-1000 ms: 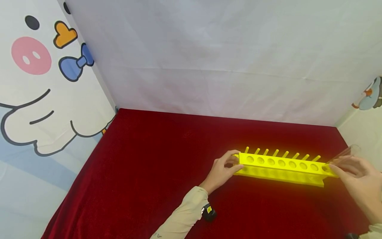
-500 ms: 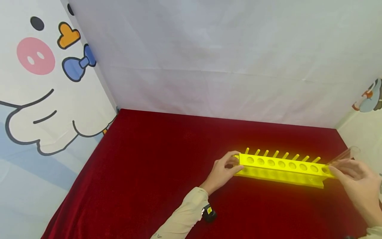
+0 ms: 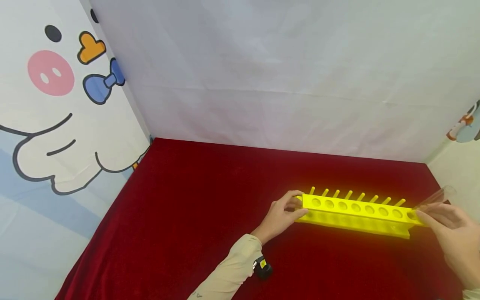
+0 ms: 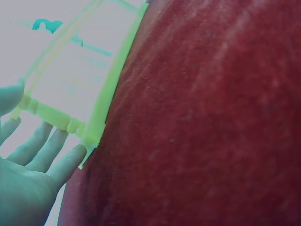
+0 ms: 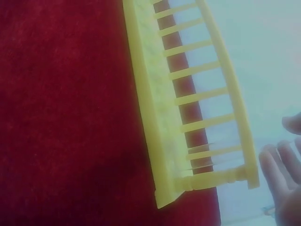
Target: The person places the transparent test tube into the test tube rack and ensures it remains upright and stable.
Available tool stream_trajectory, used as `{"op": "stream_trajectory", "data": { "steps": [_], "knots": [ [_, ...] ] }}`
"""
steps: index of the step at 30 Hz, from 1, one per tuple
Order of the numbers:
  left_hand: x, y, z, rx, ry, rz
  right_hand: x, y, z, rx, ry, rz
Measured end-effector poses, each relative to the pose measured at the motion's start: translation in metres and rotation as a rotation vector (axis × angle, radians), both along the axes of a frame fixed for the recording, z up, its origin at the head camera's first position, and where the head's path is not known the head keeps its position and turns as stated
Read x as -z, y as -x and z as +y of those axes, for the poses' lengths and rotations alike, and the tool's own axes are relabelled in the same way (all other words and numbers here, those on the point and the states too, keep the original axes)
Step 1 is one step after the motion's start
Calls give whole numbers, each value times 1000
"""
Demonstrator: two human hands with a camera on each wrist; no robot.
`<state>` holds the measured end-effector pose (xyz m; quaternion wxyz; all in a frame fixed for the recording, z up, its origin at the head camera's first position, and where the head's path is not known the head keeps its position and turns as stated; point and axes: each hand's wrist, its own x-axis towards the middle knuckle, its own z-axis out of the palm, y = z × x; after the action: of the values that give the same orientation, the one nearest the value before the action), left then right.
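Note:
A yellow test tube rack (image 3: 356, 212) stands on the red cloth, with a row of round holes along its top and short pegs at the back. My left hand (image 3: 279, 214) grips the rack's left end, thumb in front; in the left wrist view the fingers (image 4: 47, 146) spread along the end post. At the right end my right hand (image 3: 451, 233) pinches a clear test tube (image 3: 442, 195) at the last hole. The tube's upper part sticks out above the fingers. Faint tube edges show inside the rack in the right wrist view, beside the end post (image 5: 216, 179).
Red velvet cloth (image 3: 210, 200) covers the table. A plain white curtain (image 3: 270, 75) hangs behind it, and a cartoon-printed curtain (image 3: 52, 125) hangs at the left. A printed panel (image 3: 465, 129) borders the right side.
The head view has shifted slightly, so the background and rack sit a little lower and farther right. Both hands keep their holds on the rack and the test tube.

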<state>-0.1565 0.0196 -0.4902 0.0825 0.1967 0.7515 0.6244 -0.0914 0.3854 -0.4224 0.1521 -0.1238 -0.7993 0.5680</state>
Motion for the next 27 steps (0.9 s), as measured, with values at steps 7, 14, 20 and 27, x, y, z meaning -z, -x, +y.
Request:
{"op": "stream_trajectory", "data": {
  "steps": [7, 14, 20, 27],
  "knots": [
    [-8, 1, -4, 14, 44, -27, -2, -2, 2, -59, 40, -12],
    [-12, 3, -6, 35, 144, 29, -2, -3, 3, -73, 154, 46],
    [-19, 1, -7, 33, 234, 76, -3, -7, 5, -130, 290, 114],
    [-26, -5, -10, -39, 347, 126, -4, -13, 5, -81, -6, 16]
  ]
}}
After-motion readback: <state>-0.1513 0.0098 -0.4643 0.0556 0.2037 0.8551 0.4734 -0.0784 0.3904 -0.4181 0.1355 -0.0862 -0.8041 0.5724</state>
